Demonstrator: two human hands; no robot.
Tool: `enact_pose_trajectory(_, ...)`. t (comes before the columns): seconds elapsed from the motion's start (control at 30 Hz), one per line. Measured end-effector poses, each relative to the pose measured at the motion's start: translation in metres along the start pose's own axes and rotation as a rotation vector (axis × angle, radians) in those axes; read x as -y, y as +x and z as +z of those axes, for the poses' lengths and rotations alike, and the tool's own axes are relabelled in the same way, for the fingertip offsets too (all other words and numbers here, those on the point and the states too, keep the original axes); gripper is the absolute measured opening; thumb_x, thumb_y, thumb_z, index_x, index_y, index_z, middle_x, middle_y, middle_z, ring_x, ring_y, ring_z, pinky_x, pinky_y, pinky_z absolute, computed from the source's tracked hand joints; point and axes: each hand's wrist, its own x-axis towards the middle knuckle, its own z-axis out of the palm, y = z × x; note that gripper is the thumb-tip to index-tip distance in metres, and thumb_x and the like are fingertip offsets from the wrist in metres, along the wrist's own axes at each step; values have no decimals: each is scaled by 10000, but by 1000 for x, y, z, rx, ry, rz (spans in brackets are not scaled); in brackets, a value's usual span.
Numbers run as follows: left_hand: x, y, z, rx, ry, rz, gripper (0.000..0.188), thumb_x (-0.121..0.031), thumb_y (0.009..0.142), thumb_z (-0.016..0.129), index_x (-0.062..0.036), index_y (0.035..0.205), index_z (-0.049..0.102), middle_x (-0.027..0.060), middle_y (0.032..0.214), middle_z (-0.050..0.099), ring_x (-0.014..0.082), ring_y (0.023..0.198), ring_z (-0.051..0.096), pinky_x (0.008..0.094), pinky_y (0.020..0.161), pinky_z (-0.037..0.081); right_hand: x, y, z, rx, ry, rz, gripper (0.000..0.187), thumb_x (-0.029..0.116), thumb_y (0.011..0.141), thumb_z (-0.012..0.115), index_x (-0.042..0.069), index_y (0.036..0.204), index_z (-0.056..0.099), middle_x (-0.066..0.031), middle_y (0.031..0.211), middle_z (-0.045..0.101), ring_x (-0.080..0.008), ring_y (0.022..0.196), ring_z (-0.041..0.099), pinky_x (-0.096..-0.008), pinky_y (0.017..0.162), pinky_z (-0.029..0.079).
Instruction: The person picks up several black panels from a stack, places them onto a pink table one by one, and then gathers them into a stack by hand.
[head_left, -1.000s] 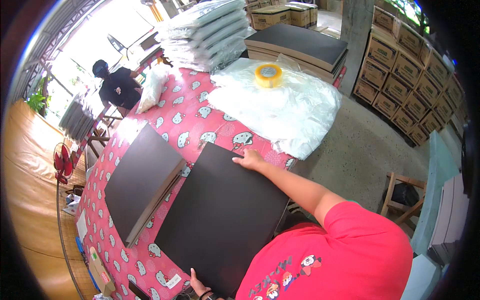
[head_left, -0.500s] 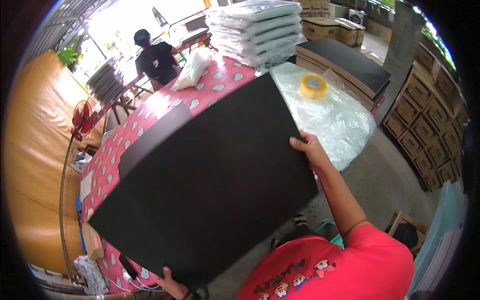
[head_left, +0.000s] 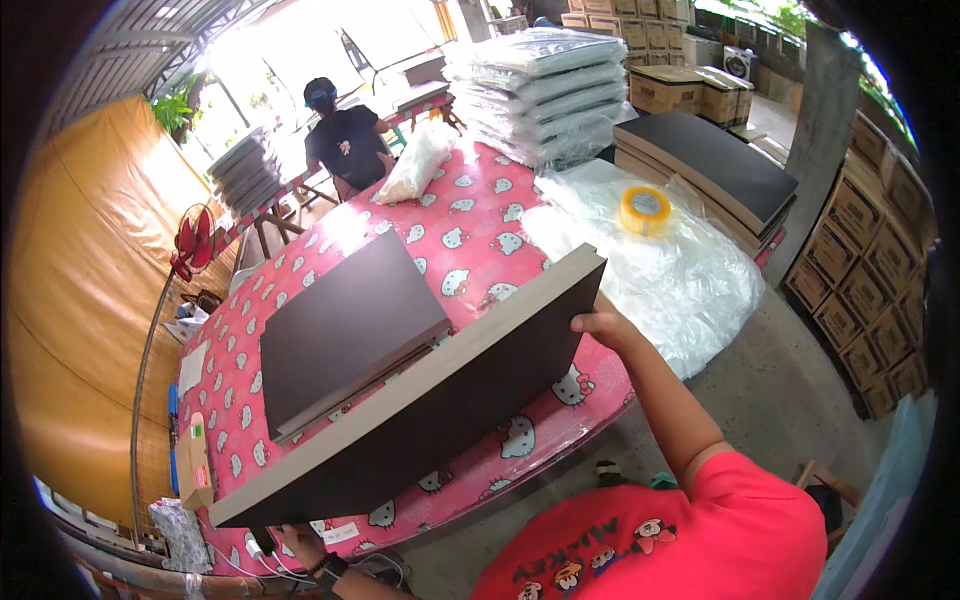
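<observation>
Between my two hands is a large black panel point(head_left: 450, 430), tilted on its long edge so that its pale, thick side faces up. My right hand point(head_left: 607, 325) grips its right end, thumb on the black face and fingers partly hidden behind. At the lower left corner my left hand point(head_left: 300, 545) supports the panel from below; its fingers are partly covered. Just beyond, a flat dark board point(head_left: 350, 330) lies on the pink patterned tablecloth point(head_left: 465, 230), apparently with another layer under it.
A clear tape roll point(head_left: 645, 211) rests on plastic sheets point(head_left: 690, 300) at the right. Behind stand plastic-wrapped boards point(head_left: 540, 100) and a dark board stack point(head_left: 710, 160). A person point(head_left: 345, 145) is across the table. Left are a red fan point(head_left: 195, 240) and a cardboard box point(head_left: 193, 460).
The panel has tipped from showing its broad black face to showing its pale long edge, and has lowered toward the table. Both hands moved with it, uncovering the board behind.
</observation>
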Motion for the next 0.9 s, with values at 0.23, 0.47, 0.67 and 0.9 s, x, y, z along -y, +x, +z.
enact_pose_trajectory(0.23,-26,-3,43,-62,29,7,744,-331,751,655,-10,1300,268,121,1259,395,227,1129,401,391,984,279,-4,12,-15,187,40,95,643,203,644,691,8,1205,444,-94,1138,524,-215,1079,466,-344,932,344)
enact_pose_trajectory(0.47,-43,1,66,-309,342,87,664,-376,854,521,56,1297,281,175,1282,371,234,1152,376,343,983,271,25,8,30,-191,-21,-228,427,122,767,654,-38,1127,489,-75,1049,558,-136,963,519,-267,850,399)
enact_pose_trajectory(0.67,-44,-10,95,-360,408,7,722,-400,848,519,62,1321,229,168,1336,303,233,1180,351,330,996,252,15,15,28,-307,-6,-215,323,103,805,616,-46,1078,531,-51,922,602,-84,827,540,-216,731,434)
enact_pose_trajectory(0.9,-46,1,123,-233,30,77,708,-404,877,462,27,1351,158,156,1382,238,232,1245,277,342,1042,174,19,18,6,-156,-30,-129,247,127,830,586,-17,1030,572,-22,874,608,-61,780,531,-208,690,431)
